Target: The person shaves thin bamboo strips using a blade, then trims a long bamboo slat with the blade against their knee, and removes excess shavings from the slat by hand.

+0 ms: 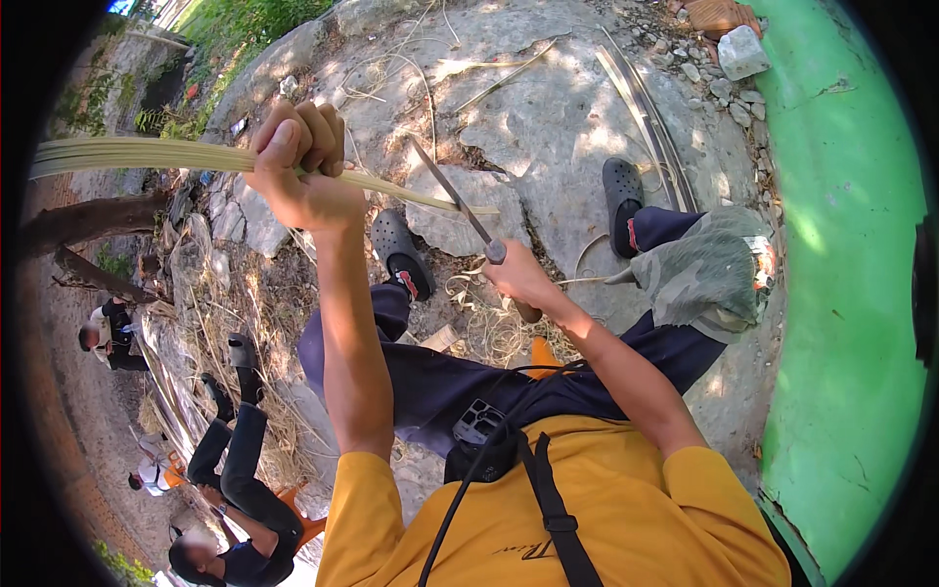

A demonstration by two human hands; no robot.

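Note:
My left hand (311, 168) is raised at the upper left, its fingers wrapped round a bundle of thin pale bamboo strips (147, 155). The bundle runs out past the left edge, and its narrow end emerges on the right of my fist. In my right hand (518, 276) is a knife (450, 188), gripped by its handle, with the long narrow blade pointing up and left. The blade crosses the narrow end of the strips; whether it touches them I cannot tell. Curled shavings (499, 313) lie on the ground below my hands.
Long split strips (646, 122) lie on the rock (548, 108) ahead. A green wall (831, 293) closes off the right side. A camouflage cloth (704, 274) covers my right knee. On the left, a seated person (240, 528) is nearby, with others farther off.

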